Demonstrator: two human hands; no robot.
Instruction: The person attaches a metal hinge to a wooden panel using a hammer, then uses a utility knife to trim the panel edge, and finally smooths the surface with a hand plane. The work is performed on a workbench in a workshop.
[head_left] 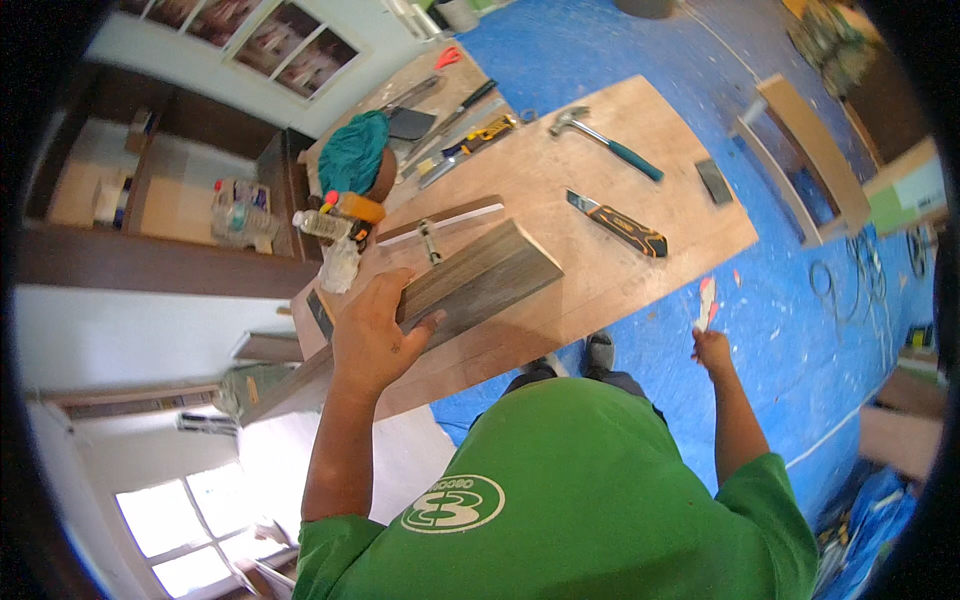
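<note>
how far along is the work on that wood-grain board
Early, by the look of it. Done: tools are laid out on the plywood worktop, including a hammer and utility knife. In hand: the left hand grips the wood-grain board on the worktop; the right hand holds a small pale, red-tipped item off to the side. Left: the board shows no visible cut or fixing.

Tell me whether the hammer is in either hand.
No. The hammer lies on the plywood board, apart from both hands.

Claw hammer, utility knife, teal cloth, 1 small bottle on plywood table.
</note>
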